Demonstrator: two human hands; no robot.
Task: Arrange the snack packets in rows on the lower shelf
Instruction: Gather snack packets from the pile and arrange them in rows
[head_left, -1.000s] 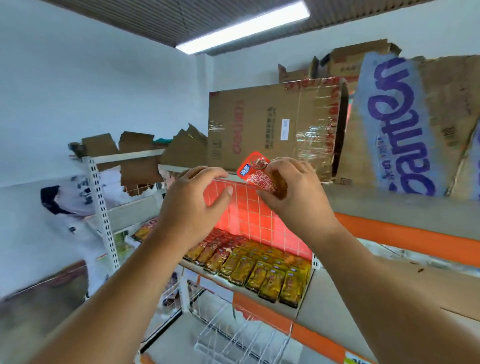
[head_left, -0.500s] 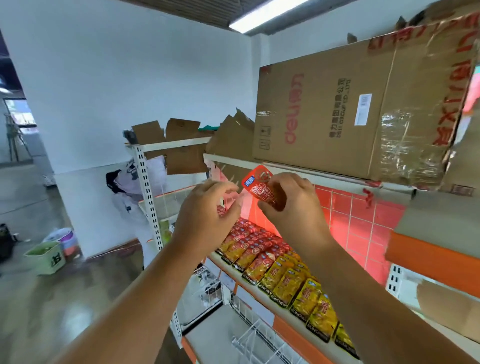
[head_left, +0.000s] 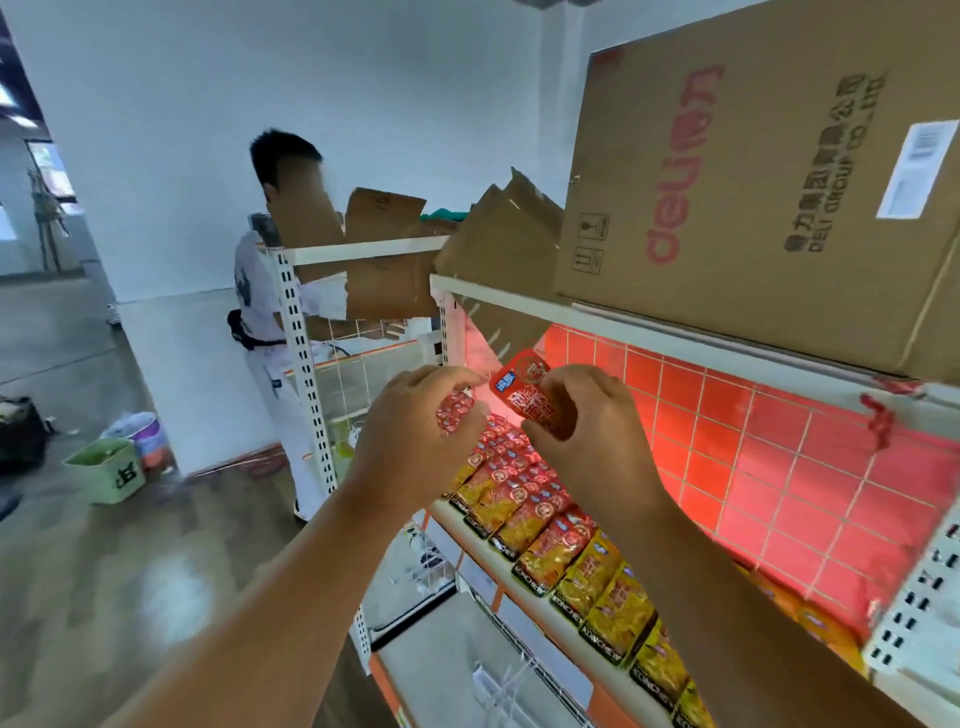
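Observation:
My right hand (head_left: 587, 436) grips a small stack of red snack packets (head_left: 530, 395), held upright above the shelf. My left hand (head_left: 415, 441) is closed around another red packet (head_left: 456, 413) just to the left, the two hands almost touching. Below them, rows of red and yellow snack packets (head_left: 545, 535) lie along the lower shelf (head_left: 524, 597), running from the far left end toward the right. A red tiled back panel (head_left: 779, 457) stands behind the rows.
A large cardboard box (head_left: 769, 171) sits on the shelf above. A person in white (head_left: 270, 312) stands at the neighbouring rack with more cardboard boxes (head_left: 384, 244). A green bin (head_left: 106, 470) stands on the floor at left. Wire dividers (head_left: 509, 686) lie on the bottom shelf.
The view has swung left and down, bringing the person and the floor into sight. My left hand has closed on a red packet; my right hand still holds its stack.

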